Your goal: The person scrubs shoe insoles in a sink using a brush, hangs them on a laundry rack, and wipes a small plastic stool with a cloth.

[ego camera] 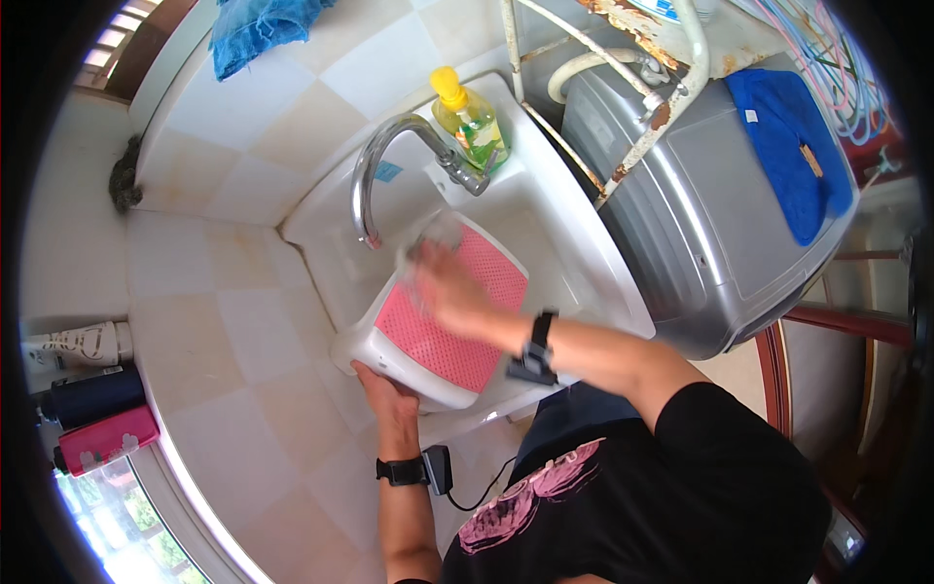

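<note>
A white plastic step stool (430, 390) with a pink textured top (481, 292) lies tilted in the white ceramic sink (620, 292). My left hand (390, 398) grips its near left corner, with the fingers partly hidden behind the rim. Over the pink top, my right hand (456, 296) is blurred by motion. At its fingers is a greyish scrubber (441, 230), too smeared to name more exactly; it lies against the far part of the top. The curved chrome faucet (398, 131) arches just beyond that hand, and no water stream is plain.
A yellow-capped pump bottle (471, 124) with green liquid stands on the sink's back ledge. Right of the sink are a rusty white metal rack (642, 146) and a grey washing machine (700, 197) bearing a blue cloth (795, 160). Several bottles (95, 394) line the left ledge.
</note>
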The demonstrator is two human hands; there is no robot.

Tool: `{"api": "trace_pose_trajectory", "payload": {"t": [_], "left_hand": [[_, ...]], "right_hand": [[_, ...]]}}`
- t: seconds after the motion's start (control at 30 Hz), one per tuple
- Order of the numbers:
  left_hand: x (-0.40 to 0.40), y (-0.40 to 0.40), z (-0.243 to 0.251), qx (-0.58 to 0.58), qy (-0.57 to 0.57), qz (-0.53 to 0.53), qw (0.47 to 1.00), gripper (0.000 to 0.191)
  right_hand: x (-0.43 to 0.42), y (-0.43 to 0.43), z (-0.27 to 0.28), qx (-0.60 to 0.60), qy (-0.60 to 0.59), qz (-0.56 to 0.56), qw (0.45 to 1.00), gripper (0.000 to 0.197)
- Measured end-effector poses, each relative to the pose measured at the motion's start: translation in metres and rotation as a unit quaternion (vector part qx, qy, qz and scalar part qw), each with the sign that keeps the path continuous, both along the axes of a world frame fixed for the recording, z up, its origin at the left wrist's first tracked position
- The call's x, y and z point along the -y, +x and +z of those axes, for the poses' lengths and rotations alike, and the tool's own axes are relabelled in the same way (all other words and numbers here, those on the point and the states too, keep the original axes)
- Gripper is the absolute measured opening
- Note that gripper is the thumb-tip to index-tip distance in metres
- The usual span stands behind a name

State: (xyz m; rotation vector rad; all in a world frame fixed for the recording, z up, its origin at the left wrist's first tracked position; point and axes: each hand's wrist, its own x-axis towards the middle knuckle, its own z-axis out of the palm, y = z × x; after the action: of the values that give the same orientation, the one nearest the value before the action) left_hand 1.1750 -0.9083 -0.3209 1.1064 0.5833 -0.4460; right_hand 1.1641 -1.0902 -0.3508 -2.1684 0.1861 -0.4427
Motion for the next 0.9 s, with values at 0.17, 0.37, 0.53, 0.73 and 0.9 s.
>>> {"api": "trace_pose_trajectory", "payload": {"t": [0.17, 0.37, 0.53, 0.73, 0.9], "left_hand": [[-0.012, 0.005, 0.002, -0.039, -0.069, -0.042, 0.996, 0.061], [0.005, -0.008, 0.021, -0.02, -0.006, -0.03, 0.999, 0.058], [0.004, -0.009, 0.013, -0.013, -0.009, -0.024, 1.0, 0.059], [-0.004, 0.002, 0.001, -0.013, -0.034, -0.033, 0.999, 0.06], [0.002, -0.004, 0.026, -0.028, 0.005, -0.075, 0.997, 0.058]], "right_hand": [[-0.044, -0.092, 0.03, 0.048, -0.045, 0.166, 0.984, 0.041], [0.033, -0.051, -0.025, -0.032, -0.012, -0.083, 0.996, 0.039], [0.038, -0.05, -0.034, -0.058, -0.049, -0.107, 0.991, 0.038], [-0.049, -0.13, 0.019, 0.004, -0.045, 0.127, 0.991, 0.045], [0.012, -0.11, -0.021, -0.049, -0.023, -0.026, 0.998, 0.045]]}}
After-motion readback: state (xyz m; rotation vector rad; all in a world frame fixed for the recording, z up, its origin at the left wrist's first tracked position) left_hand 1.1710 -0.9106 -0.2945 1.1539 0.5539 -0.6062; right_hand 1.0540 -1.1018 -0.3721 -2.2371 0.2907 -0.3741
